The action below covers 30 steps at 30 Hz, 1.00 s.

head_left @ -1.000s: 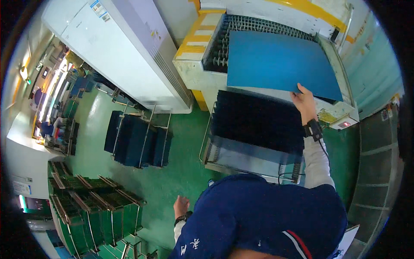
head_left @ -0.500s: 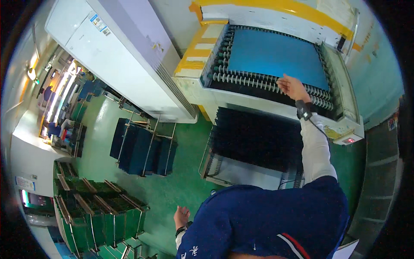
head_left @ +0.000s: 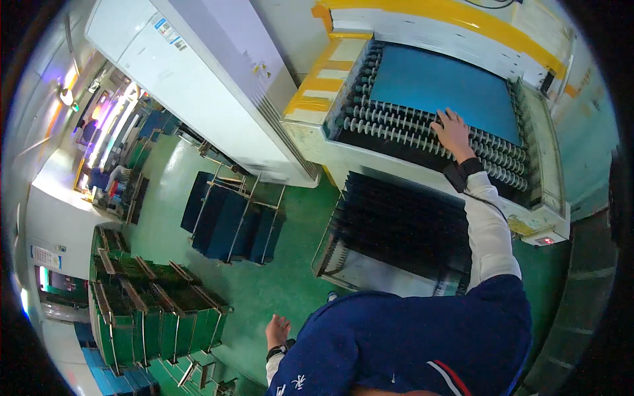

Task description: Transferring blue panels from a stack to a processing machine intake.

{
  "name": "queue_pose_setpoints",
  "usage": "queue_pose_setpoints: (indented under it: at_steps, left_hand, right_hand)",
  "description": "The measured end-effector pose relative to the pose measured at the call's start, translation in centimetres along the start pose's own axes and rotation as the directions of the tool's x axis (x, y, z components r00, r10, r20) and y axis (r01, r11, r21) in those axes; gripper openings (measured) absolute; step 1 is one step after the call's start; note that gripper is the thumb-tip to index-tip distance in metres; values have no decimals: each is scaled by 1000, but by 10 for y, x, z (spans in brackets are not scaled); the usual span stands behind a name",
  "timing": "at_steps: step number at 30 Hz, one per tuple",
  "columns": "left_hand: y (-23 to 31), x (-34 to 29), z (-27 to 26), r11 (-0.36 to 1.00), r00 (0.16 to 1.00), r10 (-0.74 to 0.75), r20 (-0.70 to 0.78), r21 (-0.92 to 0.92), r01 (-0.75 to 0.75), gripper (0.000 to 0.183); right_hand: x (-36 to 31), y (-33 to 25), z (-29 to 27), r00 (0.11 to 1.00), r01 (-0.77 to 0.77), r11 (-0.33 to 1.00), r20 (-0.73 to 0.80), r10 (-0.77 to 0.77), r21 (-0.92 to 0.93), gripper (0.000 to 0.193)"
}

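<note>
Right hand (head_left: 454,135) over rollers (head_left: 383,134) (blue panel (head_left: 442,86) alongside)

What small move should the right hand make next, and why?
Probably ease the right hand back, clear of the rollers: the blue panel appears to lie flat on them, and the hand is spread open with no visible grip on it. Whether it touches the panel's near edge, I can't tell.

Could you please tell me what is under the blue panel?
Rollers with pale discs show along its near edge, partly hidden by the right hand; whatever lies directly beneath, the blue panel covers.
</note>
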<state>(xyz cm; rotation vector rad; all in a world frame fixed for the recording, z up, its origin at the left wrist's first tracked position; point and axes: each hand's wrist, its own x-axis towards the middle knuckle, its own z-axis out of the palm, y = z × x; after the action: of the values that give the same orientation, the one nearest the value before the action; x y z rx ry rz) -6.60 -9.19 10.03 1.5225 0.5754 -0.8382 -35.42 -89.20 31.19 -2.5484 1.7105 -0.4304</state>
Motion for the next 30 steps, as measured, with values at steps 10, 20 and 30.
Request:
queue_pose_setpoints:
  at_steps: [10,20,30]
  left_hand:
    - [-22,-6,-15,998,997,-13,-75,-55,8,41]
    - [-32,27,-17,998,999,-11,47,-60,13,46]
    - [12,42,7,997,991,-46,128,69,37,53]
  right_hand:
    - [56,23,1,999,-7,1000,51,6,25,66]
    - [-105,-75,-30,961,275,819,-132,-241,504,33]
    - [-337,-133,-44,865,104,754,316,-391,649,31]
